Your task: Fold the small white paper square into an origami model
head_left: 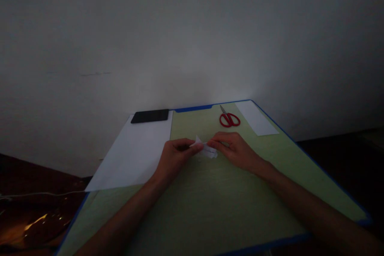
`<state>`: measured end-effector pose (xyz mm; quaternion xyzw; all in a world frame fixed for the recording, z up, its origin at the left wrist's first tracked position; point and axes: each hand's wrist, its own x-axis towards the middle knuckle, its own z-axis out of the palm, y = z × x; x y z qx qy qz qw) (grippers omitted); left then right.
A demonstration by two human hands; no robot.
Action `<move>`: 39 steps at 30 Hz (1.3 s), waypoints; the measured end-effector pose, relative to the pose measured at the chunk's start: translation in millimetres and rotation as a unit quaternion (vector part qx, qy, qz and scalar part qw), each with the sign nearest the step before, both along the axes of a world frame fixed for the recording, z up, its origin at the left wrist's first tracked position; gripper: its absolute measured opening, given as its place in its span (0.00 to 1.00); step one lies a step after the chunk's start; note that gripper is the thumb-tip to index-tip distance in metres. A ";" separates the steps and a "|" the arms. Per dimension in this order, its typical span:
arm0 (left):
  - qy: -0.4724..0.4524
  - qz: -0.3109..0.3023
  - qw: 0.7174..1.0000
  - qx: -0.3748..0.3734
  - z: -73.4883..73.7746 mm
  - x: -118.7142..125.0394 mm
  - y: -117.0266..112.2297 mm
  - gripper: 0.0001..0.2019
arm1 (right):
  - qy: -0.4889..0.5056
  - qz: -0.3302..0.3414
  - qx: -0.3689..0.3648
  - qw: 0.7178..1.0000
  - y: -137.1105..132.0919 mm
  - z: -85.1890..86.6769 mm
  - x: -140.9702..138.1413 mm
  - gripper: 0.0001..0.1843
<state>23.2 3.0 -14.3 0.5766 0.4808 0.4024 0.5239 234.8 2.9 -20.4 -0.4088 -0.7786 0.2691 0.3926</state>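
Between my two hands is a small piece of white folded paper with a dark line across it and a pointed corner sticking up. My left hand pinches its left side between thumb and fingers. On the other side, the fingertips of my right hand are pinched together at the paper's upper right edge. Just beyond the right hand lies a pair of scissors with red handles, blades pointing away from me. The pinched spots of the paper are hidden by my fingers.
A light green table with blue edging stands against a grey wall. A large white sheet lies at left, a black flat device on its far end. Another white paper strip is at far right. A white cable runs off left.
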 end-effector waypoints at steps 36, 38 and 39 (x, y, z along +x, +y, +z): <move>-0.007 0.058 0.995 0.075 -0.2 7.5 -8.3 0.12 | 0.113 -0.080 -0.019 0.990 -11.7 -8.2 -12.6 0.09; -0.009 0.062 0.995 0.071 0.0 7.5 -8.3 0.11 | 0.093 -0.084 0.010 0.992 -12.4 -8.0 -12.3 0.09; -0.010 0.064 0.995 0.072 0.2 7.6 -8.4 0.11 | 0.081 -0.087 0.030 0.992 -12.7 -7.7 -12.0 0.08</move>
